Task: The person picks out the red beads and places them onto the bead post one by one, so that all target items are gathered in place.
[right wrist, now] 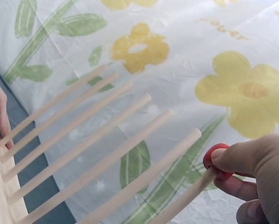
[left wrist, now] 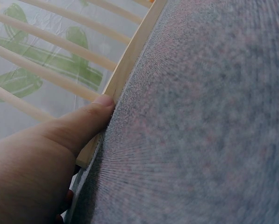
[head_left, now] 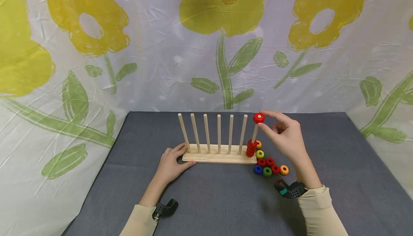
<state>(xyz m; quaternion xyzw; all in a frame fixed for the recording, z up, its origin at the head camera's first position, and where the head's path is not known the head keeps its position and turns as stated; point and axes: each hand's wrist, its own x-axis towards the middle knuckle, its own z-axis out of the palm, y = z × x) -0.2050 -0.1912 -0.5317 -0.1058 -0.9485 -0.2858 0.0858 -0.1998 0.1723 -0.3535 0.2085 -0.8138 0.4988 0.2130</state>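
A wooden peg rack [head_left: 222, 158] stands on the cloth, a row of upright pegs along its base. My left hand [head_left: 171, 165] grips the left end of that base. In the left wrist view its thumb [left wrist: 90, 119] presses the front edge, while the other fingers are mostly hidden. My right hand [head_left: 285, 132] pinches a red ring [head_left: 259, 118] between thumb and index finger at the top of the rightmost peg. The peg's tip shows in the ring's hole. Lower on that peg sits a stack of red rings [head_left: 251, 148]; the other pegs carry none.
Loose rings lie right of the base: several red ones [head_left: 269, 161], a blue ring [head_left: 257, 169], a green ring [head_left: 267, 171], a yellow ring [head_left: 260, 154] and two orange ones [head_left: 284, 170]. A flowered sheet [head_left: 155, 78] hangs behind the dark cloth [head_left: 206, 200].
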